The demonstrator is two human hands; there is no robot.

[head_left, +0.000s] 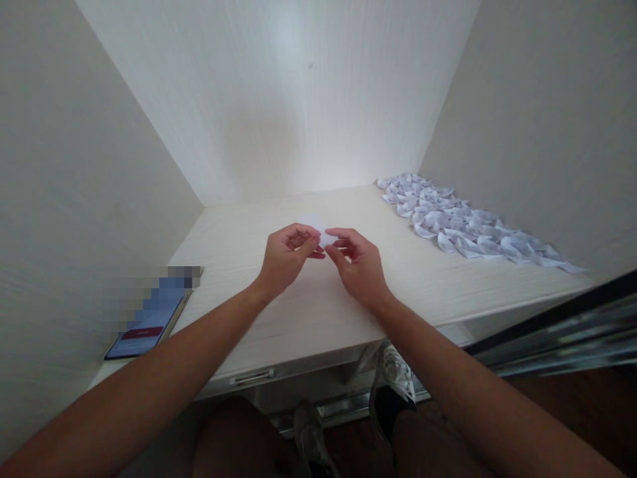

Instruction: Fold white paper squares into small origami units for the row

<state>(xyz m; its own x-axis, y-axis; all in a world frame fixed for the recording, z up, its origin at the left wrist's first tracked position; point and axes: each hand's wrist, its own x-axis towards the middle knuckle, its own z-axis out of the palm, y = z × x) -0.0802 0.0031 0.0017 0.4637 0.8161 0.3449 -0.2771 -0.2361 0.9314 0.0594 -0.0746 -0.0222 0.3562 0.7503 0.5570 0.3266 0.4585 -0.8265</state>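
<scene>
Our left hand [291, 255] and right hand [355, 262] face each other, fingers curled, fingertips nearly meeting between them, forearms spreading back behind.

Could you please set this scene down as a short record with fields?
left hand: fingertips on a small white piece, apparently paper; left hand
right hand: fingertips at the same piece, pinch unclear; right hand
surface: pale desktop with walls on three sides
right side: many crumpled-looking or folded white pieces, massed along the wall
left side: device with a lit screen, partly pixelated
below: drawer handle; a shoe under the desktop
unclear: how the small piece is folded
</scene>
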